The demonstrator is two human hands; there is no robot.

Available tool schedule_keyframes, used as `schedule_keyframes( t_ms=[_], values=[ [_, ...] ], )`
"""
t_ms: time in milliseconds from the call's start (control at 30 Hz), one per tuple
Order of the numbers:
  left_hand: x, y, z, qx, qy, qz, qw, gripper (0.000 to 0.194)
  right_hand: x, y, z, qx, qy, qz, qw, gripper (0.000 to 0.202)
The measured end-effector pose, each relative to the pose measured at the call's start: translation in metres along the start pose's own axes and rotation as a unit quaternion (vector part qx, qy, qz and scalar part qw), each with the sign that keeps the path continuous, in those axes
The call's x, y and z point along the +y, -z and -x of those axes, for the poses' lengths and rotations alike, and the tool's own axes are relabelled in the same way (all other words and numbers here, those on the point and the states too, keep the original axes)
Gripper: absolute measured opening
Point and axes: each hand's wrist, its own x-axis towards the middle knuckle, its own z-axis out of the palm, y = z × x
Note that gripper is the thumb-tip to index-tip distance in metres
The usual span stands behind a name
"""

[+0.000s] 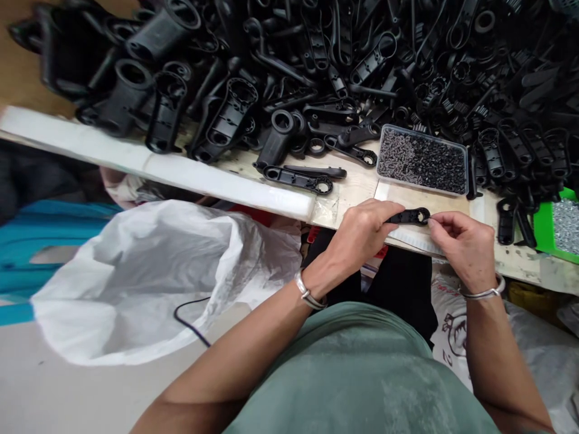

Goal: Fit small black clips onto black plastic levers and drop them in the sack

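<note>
Between thumb and fingers, my left hand (365, 228) grips one end of a black plastic arm part (409, 217) with a ring at its far end. My right hand (465, 244) is pinched at that ring end; whether it holds the part itself or a small piece there is hidden by the fingers. Just beyond my hands, a clear plastic box (423, 188) holds many tiny black and grey pieces. Similar black arm parts (298, 179) lie on the wooden bench to the left of my hands.
Heaped black plastic parts (316, 36) cover the back of the bench. A long white strip (158, 163) runs along the front edge at left. Below it gapes a white sack (136, 283). At far right stands a green tray (545, 226) of small shiny pieces.
</note>
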Motion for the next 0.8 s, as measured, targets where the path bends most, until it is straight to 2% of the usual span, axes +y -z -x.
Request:
schedule_keyframes(
  t_ms=[200,400,633,800],
  values=[
    [-0.002,0.000,-0.001,0.000,0.006,0.006,1.000,0.027,-0.008,-0.007,0.000,0.021,0.111,0.088,0.990,0.012],
    [-0.003,-0.001,-0.001,-0.003,0.008,-0.004,1.000,0.025,-0.013,-0.011,0.002,0.012,0.156,0.179,0.971,0.016],
    [-0.003,-0.001,-0.002,-0.009,0.008,0.000,1.000,0.022,-0.027,-0.011,0.002,-0.032,0.136,0.241,0.960,0.024],
    [-0.002,-0.002,-0.002,-0.009,0.001,0.008,1.000,0.021,-0.026,0.001,-0.008,-0.108,0.091,0.128,0.982,0.020]
  ],
)
